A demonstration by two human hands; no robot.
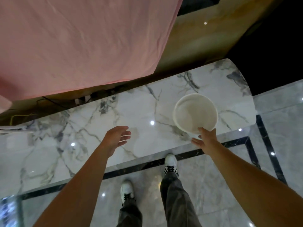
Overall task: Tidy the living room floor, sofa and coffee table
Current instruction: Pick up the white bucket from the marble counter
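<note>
Nearest the camera, two white shoes (126, 190) are standing on the grey marble floor (213, 185), the right one stepping ahead to the table's edge, with dark trousers (173, 194) hanging over both. Both bare forearms are reaching forward over the table (131, 112), a white marble top with dark veins.

The left hand (117, 136) is hovering above the middle of the table, palm turned inward, fingers straight and loosely spread, holding nothing. The right hand (207, 140) is gripping the bowl (195, 112) by its near rim, thumb lying on the rim and the other fingers spreading out below it. The bowl is white and round, sitting over the right end of the table; whether it is resting on the top or being lifted off it cannot be told.

Past the table's far edge, cables (54, 100) are lying in a dark gap. Beyond that, a pink sheet (82, 43) is covering most of the tan sofa (193, 38).
</note>
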